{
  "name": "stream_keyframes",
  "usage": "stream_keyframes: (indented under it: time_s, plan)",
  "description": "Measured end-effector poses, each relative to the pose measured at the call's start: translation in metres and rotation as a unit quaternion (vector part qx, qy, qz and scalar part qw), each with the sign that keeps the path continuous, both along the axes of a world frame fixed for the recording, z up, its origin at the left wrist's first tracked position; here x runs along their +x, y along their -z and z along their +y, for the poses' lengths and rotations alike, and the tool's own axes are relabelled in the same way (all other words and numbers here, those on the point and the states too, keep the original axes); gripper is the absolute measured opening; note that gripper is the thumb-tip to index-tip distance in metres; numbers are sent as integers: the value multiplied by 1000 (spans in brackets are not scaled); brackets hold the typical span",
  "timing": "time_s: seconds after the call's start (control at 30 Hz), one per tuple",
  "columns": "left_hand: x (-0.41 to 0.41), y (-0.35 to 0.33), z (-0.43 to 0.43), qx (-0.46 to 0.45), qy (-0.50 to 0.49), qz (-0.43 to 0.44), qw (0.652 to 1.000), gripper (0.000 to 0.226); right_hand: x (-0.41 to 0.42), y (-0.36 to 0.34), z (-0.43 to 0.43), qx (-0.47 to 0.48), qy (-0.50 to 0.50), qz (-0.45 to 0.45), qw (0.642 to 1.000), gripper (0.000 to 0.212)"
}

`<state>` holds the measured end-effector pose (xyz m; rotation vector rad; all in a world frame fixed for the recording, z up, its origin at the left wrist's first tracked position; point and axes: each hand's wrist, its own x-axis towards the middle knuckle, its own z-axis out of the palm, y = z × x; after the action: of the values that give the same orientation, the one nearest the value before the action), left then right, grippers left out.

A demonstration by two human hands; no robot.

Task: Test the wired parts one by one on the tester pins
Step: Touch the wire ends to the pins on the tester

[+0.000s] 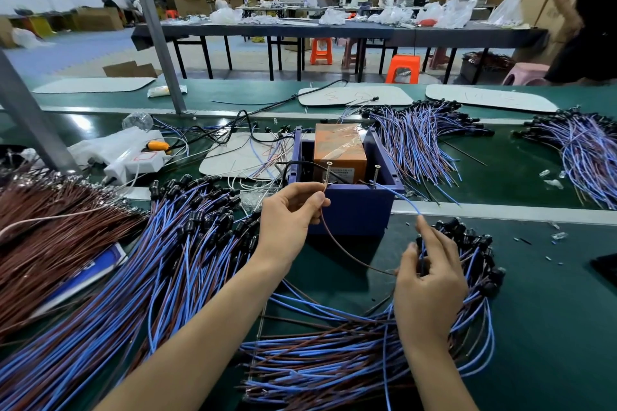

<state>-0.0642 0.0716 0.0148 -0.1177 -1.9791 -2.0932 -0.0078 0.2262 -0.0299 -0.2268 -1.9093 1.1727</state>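
A blue tester box (350,210) with an orange block inside stands mid-bench; two upright screw pins, left (328,173) and right (376,174), rise from its front edge. My left hand (287,216) pinches a brown wire (340,247) and holds its tip at the left pin. My right hand (430,280) grips a bundle of wired parts (474,253) with black heads and pinches a blue wire (405,200) whose end reaches the right pin.
A big heap of blue and brown wired parts (160,260) lies to the left, with more under my right arm (334,360) and in piles behind the box (420,140). A white power strip (133,160) and cables sit at back left. A person stands far right.
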Motion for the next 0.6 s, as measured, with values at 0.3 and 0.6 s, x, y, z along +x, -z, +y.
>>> stream_keyframes:
  time_s: [0.3,0.6]
  plan:
    - [-2,4,-1,-6,9,-15,1000,12,0,-1,-1,-24,-5,-11,1000,38]
    - [-5,5,-2,49,26,-60,997,18,-3,-7,13,-162,-43,-39,985,17]
